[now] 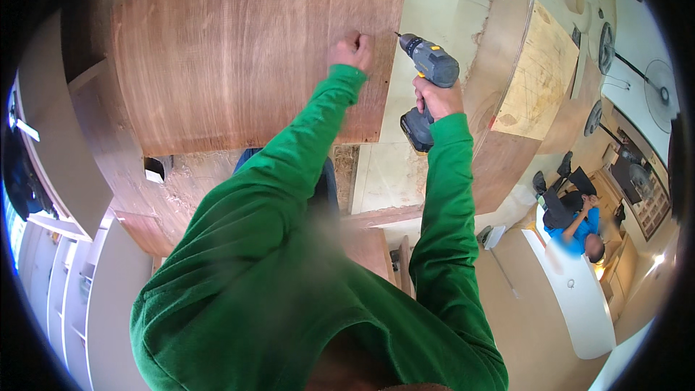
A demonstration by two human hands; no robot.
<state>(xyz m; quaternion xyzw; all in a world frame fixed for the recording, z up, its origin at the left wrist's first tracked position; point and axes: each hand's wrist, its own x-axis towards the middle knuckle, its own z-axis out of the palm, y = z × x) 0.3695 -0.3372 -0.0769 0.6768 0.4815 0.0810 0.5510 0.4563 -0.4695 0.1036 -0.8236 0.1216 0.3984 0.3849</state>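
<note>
A large reddish-brown wooden panel lies in front of me, with small dark holes or screw heads along its right edge. My left hand rests on the panel near that edge. Its fingers are curled together, and whatever they may pinch is too small to make out. In my right hand is a grey and black cordless drill with yellow details, gripped by its handle. The drill's bit points up and left, close to the panel's right edge. From this view I cannot tell whether the bit touches the wood.
Right of the drill stands a wooden box-like piece with a pale, marked face. Sawdust is scattered over boards under the panel. Farther right, a person in a blue shirt sits by a white table. Several fans, including one standing fan, are beyond.
</note>
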